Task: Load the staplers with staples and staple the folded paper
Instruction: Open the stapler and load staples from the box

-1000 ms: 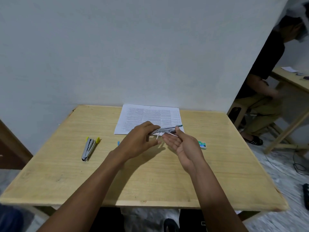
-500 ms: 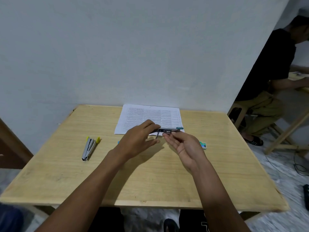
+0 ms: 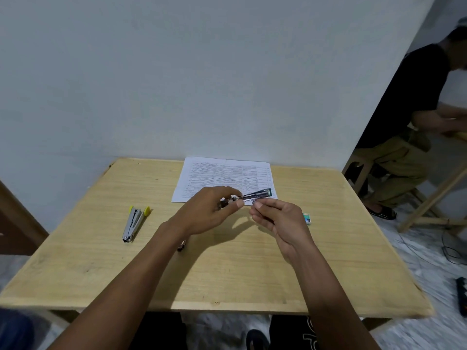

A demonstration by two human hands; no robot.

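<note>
Stapler with teal tip [image 3: 256, 195] held above the table [image 3: 101, 261], over the near edge of the printed paper [image 3: 222, 176].
Head view: the left hand [image 3: 209, 210] grips its rear end with curled fingers and thumb, and the right hand [image 3: 280, 219] pinches its middle from below with bunched fingertips. A yellow-tipped stapler [image 3: 135, 223] lies flat well to the left; a small staple box [image 3: 306, 218] sits just beside the right hand.
</note>
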